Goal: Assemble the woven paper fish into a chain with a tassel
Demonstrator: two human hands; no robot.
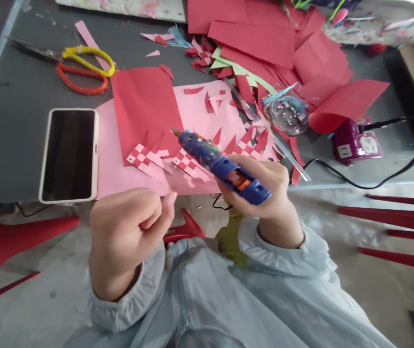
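My right hand is wrapped round a blue hot glue gun, its nozzle pointing up and left over the red paper sheet. Below the table's front edge, my left hand is curled into a fist with the thumb sticking out; nothing shows in it. Under and beside the glue gun lie red-and-white woven paper fish, one partly hidden by the gun. They rest on the red sheet and on a pink paper sheet.
Yellow-and-orange-handled scissors and a phone lie on the left. Red paper sheets are piled at the back. On the right are a clear dish of beads, a clear glue stick and a purple box with black cables.
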